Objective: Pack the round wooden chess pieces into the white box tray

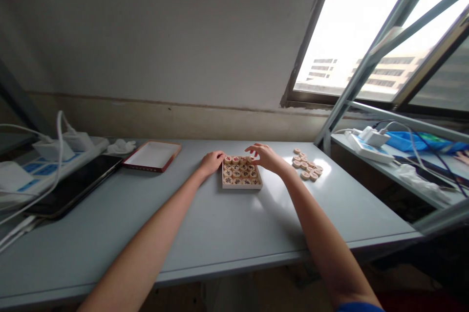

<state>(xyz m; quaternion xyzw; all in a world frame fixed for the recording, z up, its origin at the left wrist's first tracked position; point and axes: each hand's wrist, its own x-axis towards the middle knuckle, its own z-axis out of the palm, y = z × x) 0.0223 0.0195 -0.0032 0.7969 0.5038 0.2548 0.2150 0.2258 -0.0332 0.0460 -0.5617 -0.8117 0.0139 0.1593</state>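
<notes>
A shallow pale box (242,186) on the desk holds rows of round wooden Chinese chess pieces (236,173). The back row bears red characters, the rows in front dark ones. My left hand (212,162) rests at the box's back left corner, its fingers closed against the edge. Over the back right corner hovers my right hand (266,156), thumb and fingers apart, close to a chess piece (250,159) at the end of the red row. Whether the fingertips touch that piece, I cannot tell.
Loose chess pieces (307,165) lie scattered to the right. A box lid (153,154), white inside with a red rim, sits at the left. Beyond it are a dark tablet (82,185) and a power strip (47,167) with cables. A metal post (339,111) rises at the desk's right back corner.
</notes>
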